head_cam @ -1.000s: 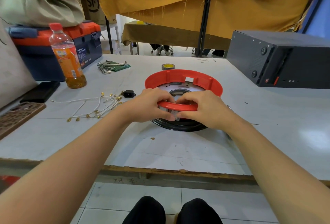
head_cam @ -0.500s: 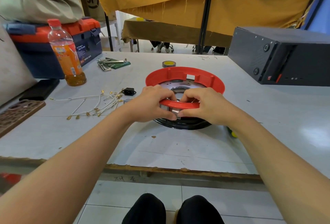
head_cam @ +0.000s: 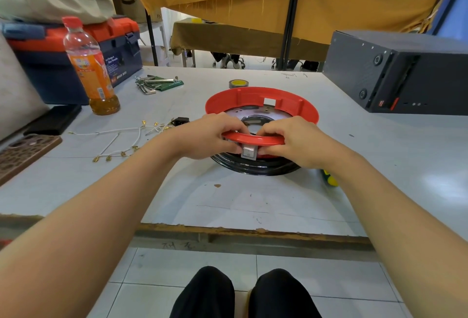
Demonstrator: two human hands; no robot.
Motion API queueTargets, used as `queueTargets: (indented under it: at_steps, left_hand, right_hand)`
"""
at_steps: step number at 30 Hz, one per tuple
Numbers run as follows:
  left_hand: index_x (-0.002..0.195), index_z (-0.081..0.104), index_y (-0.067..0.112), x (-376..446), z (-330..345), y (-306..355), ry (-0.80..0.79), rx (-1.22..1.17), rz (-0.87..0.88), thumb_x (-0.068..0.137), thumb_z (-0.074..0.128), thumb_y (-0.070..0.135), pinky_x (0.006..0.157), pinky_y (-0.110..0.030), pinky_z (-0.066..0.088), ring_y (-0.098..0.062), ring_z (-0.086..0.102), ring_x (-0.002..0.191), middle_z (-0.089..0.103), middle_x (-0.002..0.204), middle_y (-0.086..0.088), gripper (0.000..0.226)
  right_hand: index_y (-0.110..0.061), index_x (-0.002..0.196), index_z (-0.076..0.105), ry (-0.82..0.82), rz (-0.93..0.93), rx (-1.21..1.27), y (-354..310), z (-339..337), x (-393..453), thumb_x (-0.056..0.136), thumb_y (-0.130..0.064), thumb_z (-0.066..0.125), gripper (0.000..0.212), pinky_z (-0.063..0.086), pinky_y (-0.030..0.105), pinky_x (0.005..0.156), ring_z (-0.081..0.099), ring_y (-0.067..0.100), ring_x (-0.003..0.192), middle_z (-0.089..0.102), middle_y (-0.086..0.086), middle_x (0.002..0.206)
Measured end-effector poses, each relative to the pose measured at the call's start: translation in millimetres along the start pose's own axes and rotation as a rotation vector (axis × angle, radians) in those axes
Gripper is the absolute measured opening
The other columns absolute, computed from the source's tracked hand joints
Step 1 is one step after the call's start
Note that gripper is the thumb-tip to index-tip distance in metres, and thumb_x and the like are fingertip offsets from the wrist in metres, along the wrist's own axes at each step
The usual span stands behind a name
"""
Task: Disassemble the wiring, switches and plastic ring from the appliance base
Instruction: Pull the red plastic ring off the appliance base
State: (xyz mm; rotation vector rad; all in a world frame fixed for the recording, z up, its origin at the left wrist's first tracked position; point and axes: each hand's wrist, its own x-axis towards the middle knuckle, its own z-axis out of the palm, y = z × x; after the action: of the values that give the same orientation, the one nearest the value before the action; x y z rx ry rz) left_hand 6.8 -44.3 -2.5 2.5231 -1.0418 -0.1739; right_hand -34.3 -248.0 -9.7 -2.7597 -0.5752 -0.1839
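Both hands grip the near rim of the red plastic ring (head_cam: pixel 260 101), left hand (head_cam: pixel 206 137) and right hand (head_cam: pixel 295 140) either side of a grey switch (head_cam: pixel 249 151); under the ring sits the black base (head_cam: pixel 255 167); left of the ring, loose wires (head_cam: pixel 121 140) lie on the bench (head_cam: pixel 253 203).

Bright even daylight, wide-angle edge distortion

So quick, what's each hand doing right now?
Left hand: grips the near edge of the red plastic ring.
Right hand: grips the same edge; both sit beside the small grey switch.
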Motion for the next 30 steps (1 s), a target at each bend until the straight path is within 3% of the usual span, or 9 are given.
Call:
queueTargets:
  at_steps: [7,13,17,21,24,27,30]
  left_hand:
    - [0.113,0.06,0.032,1.5,1.0,-1.4,0.011,0.017,-0.003,0.087,0.064,0.027,0.09,-0.035,0.041,-0.012,0.045,0.102,0.056,0.106,0.008,0.026]
    - [0.107,0.061,0.025,0.7,7.5,2.1,0.04,0.061,0.03,0.078,0.073,0.035,0.089,-0.031,0.036,-0.015,0.041,0.104,0.056,0.105,0.005,0.034]
    - [0.105,0.06,0.024,1.5,5.7,2.8,0.026,0.091,0.033,0.079,0.073,0.035,0.086,-0.03,0.038,-0.016,0.042,0.102,0.056,0.103,0.005,0.031]
    - [0.108,0.058,0.029,-1.0,6.8,0.4,0.031,0.052,0.027,0.079,0.071,0.036,0.092,-0.034,0.036,-0.016,0.038,0.108,0.053,0.108,0.005,0.033]
    - [0.114,0.058,0.034,-1.3,6.5,-1.0,0.049,-0.002,0.02,0.08,0.071,0.035,0.091,-0.024,0.034,-0.011,0.037,0.11,0.053,0.113,0.011,0.036]
    - [0.112,0.059,0.036,-1.3,7.1,0.5,0.074,-0.027,0.037,0.079,0.072,0.034,0.092,-0.02,0.032,-0.007,0.037,0.108,0.053,0.118,0.014,0.035]
    - [0.111,0.058,0.036,-2.2,9.0,2.0,0.093,-0.014,0.045,0.078,0.073,0.033,0.094,-0.026,0.033,-0.008,0.036,0.112,0.053,0.121,0.014,0.036]
  right_hand:
    - [-0.031,0.107,0.066,0.044,-0.012,-0.031,-0.3,4.7,-1.1,0.09,-0.034,0.06,0.018,0.043,0.034,0.073,0.05,0.01,0.083,0.059,-0.016,0.087]
    - [-0.022,0.097,0.068,0.09,-0.024,0.004,-2.7,9.4,-3.0,0.089,-0.022,0.06,0.011,0.045,0.039,0.073,0.052,0.014,0.081,0.065,-0.005,0.086]
    - [-0.022,0.094,0.065,0.072,-0.014,-0.039,-3.9,9.1,-2.9,0.091,-0.027,0.057,0.01,0.045,0.037,0.07,0.053,0.015,0.078,0.062,-0.006,0.082]
    - [-0.029,0.082,0.056,0.071,-0.022,-0.04,-5.0,8.4,-3.4,0.089,-0.022,0.056,0.009,0.044,0.034,0.066,0.049,0.012,0.072,0.055,-0.011,0.073]
    - [-0.034,0.075,0.046,0.095,-0.043,-0.013,-6.3,8.4,-5.5,0.084,-0.021,0.059,0.021,0.033,0.028,0.06,0.046,0.01,0.067,0.049,-0.014,0.067]
    - [-0.023,0.08,0.056,0.093,-0.062,-0.013,-5.9,8.1,-6.9,0.082,-0.024,0.063,0.007,0.03,0.025,0.063,0.05,0.013,0.07,0.054,-0.011,0.072]
    - [-0.018,0.089,0.063,0.039,-0.056,0.016,-5.2,4.9,-5.7,0.081,-0.027,0.065,0.013,0.04,0.025,0.063,0.055,0.013,0.073,0.062,-0.007,0.078]
